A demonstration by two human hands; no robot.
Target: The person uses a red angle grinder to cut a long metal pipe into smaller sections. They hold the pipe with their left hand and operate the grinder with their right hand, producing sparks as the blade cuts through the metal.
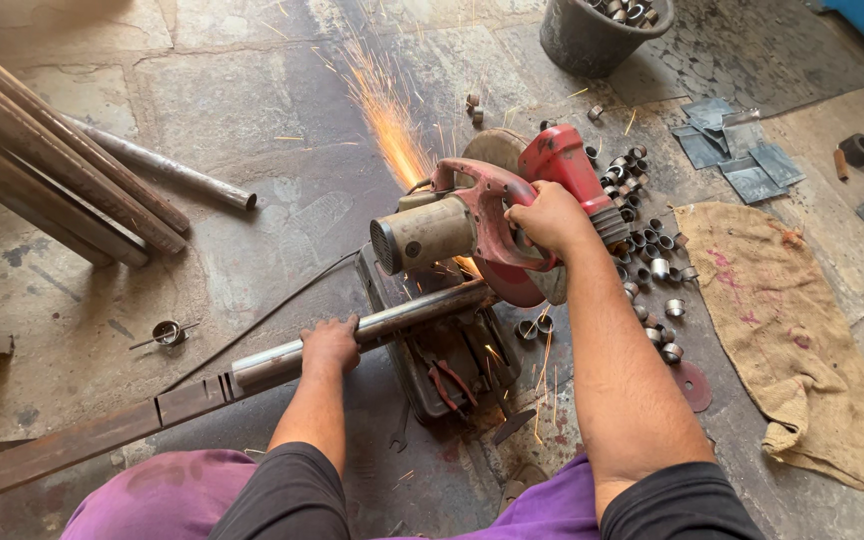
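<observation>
Steel pipe (392, 325) lay across the chop saw (482, 215) base; our left hand (330, 345) clamped it, right hand (550, 218) gripped the handle. We judged steady downward pressure best, sparks (387, 110) flying far.

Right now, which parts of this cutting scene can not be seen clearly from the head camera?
- Where the disc meets the steel pipe: hidden behind the red chop saw and the right hand.
- The saw's clamp: covered by the pipe and motor housing.
- Contents of the black bucket: cut off by the top edge.
- The long pipes at left: ends run out of frame.
- Fingers of the left hand: curled under the pipe.
</observation>
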